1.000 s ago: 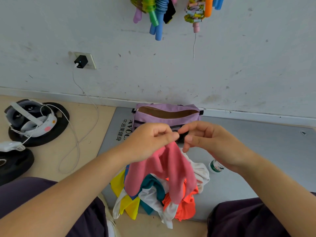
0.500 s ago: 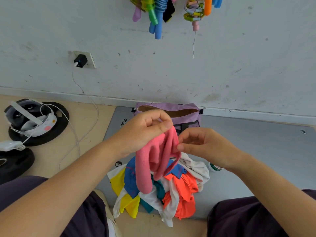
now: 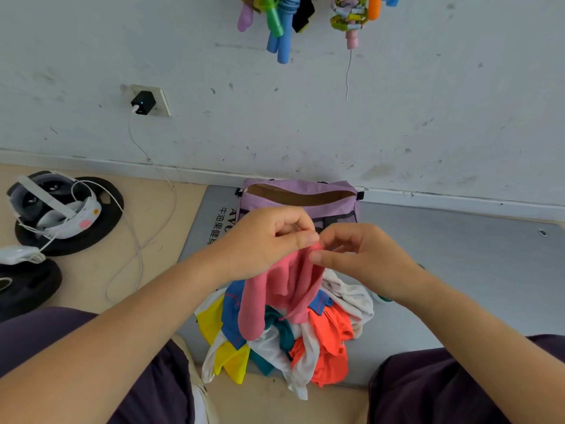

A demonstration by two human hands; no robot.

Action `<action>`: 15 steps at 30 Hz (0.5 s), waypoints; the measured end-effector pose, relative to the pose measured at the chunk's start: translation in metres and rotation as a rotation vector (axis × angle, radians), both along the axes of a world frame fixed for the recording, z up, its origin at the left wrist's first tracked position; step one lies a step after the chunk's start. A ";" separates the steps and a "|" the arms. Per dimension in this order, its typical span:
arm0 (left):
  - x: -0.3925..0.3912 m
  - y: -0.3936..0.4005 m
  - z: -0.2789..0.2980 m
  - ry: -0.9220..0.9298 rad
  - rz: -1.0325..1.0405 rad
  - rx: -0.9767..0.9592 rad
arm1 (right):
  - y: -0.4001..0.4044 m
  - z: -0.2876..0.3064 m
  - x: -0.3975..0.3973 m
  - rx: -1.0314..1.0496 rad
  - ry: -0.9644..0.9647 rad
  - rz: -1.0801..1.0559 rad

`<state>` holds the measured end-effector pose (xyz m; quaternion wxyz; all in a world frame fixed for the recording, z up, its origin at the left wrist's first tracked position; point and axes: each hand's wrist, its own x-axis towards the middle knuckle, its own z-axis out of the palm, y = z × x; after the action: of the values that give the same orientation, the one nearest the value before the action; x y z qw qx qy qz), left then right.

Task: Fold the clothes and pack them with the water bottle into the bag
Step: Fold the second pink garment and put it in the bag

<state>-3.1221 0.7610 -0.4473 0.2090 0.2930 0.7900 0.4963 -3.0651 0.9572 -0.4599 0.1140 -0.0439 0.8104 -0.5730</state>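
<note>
A pink garment (image 3: 284, 289) hangs bunched above a pile of clothes (image 3: 324, 341) in yellow, blue, teal, white and orange on a grey mat (image 3: 458, 270). My left hand (image 3: 269, 240) pinches the pink garment's top edge. My right hand (image 3: 357, 255) pinches the same edge just to the right, fingertips nearly meeting the left hand's. Behind the hands a lilac bag (image 3: 301, 194) stands with its zip open against the wall. Only a sliver of the water bottle (image 3: 383, 298), white with a green label, shows under my right wrist.
A headset (image 3: 52, 206) with a white cable lies on a black weight plate (image 3: 107, 206) at the left; a second plate (image 3: 27, 286) sits below it. A charger (image 3: 143, 102) is plugged into the wall. Coloured skipping ropes (image 3: 284, 22) hang overhead. My knees frame the bottom.
My right hand has risen to the garment's top edge beside the left hand. The pink cloth has shifted slightly between the two hands; the pile is unmoved.
</note>
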 end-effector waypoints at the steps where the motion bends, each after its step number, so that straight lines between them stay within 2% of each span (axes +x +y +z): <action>1: -0.001 0.000 0.000 0.021 0.022 0.007 | 0.001 0.000 0.000 -0.014 -0.022 0.006; 6: -0.013 -0.004 0.002 0.043 0.305 0.160 | 0.009 0.001 -0.004 0.039 -0.042 -0.005; 10: -0.016 -0.003 -0.004 0.094 0.492 0.142 | 0.015 -0.001 -0.006 0.089 -0.042 -0.085; 12: -0.014 -0.002 -0.007 0.072 0.409 0.056 | 0.016 0.000 -0.005 -0.048 -0.088 -0.041; 15: -0.007 0.000 -0.009 -0.078 0.129 -0.035 | 0.016 0.001 -0.003 -0.260 -0.148 0.042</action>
<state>-3.1294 0.7606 -0.4564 0.2121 0.2183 0.8070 0.5060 -3.0681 0.9736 -0.4587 0.1788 -0.0328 0.7177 -0.6722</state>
